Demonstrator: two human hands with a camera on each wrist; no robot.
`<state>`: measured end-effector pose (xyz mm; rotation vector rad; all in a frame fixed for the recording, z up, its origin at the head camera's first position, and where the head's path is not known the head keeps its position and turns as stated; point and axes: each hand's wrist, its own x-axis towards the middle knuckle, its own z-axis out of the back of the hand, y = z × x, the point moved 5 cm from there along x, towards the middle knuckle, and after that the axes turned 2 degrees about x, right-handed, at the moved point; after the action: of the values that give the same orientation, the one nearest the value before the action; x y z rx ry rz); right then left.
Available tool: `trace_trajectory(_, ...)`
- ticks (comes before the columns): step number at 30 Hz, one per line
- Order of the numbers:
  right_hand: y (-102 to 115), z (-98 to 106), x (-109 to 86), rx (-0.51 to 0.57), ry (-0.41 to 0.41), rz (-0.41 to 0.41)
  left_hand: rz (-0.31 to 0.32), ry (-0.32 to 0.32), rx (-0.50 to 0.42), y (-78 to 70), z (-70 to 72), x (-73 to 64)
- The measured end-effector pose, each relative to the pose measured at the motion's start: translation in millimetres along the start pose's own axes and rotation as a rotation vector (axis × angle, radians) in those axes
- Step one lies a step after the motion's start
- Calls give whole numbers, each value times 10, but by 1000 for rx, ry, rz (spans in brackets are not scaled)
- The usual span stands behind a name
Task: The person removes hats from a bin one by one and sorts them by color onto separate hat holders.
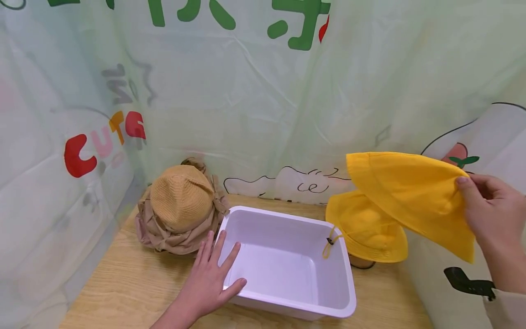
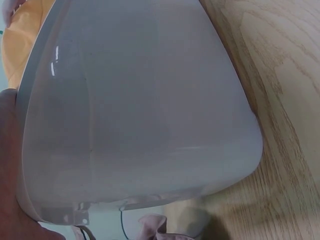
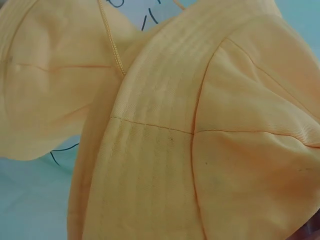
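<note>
My right hand (image 1: 493, 210) pinches a yellow bucket hat (image 1: 411, 187) by its crown, thumb on the near side, brim pointing left. In the right wrist view the held hat (image 3: 240, 160) fills most of the picture. Below and partly behind it is a second yellow bucket hat (image 1: 374, 228), beside the right end of a white plastic bin (image 1: 275, 269). A yellow cord (image 1: 326, 249) with a black toggle hangs over the bin's rim. My left hand (image 1: 209, 278), fingers straight and spread, rests on the bin's left rim. The left wrist view shows the bin's outer wall (image 2: 140, 110).
Left of the bin a tan woven hat (image 1: 181, 196) sits on top of crumpled brown fabric hats (image 1: 181, 242). All stand on a light wooden table (image 1: 123, 283). A printed curtain (image 1: 246, 114) hangs close behind and at both sides.
</note>
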<state>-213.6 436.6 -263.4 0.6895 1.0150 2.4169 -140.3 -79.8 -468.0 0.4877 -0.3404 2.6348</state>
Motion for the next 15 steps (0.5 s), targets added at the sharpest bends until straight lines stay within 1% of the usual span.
trace_trajectory(2, -38, 14, 1, 2, 11, -13, -1, 6, -6, 0, -4, -5)
trace_trajectory(5, -75, 40, 14, -6, 25, -9, -3, 13, -15, -3, -10, -9)
trace_trajectory(7, -99, 64, 26, -13, 29, -26, -3, 16, -18, -5, -12, -8)
trace_trajectory(12, -140, 137, 72, -1, -6, -93, -2, 8, -17, -5, -15, -5)
trace_trajectory(15, -142, 184, 105, 6, -37, -114, -9, 2, -15, -9, -22, -11)
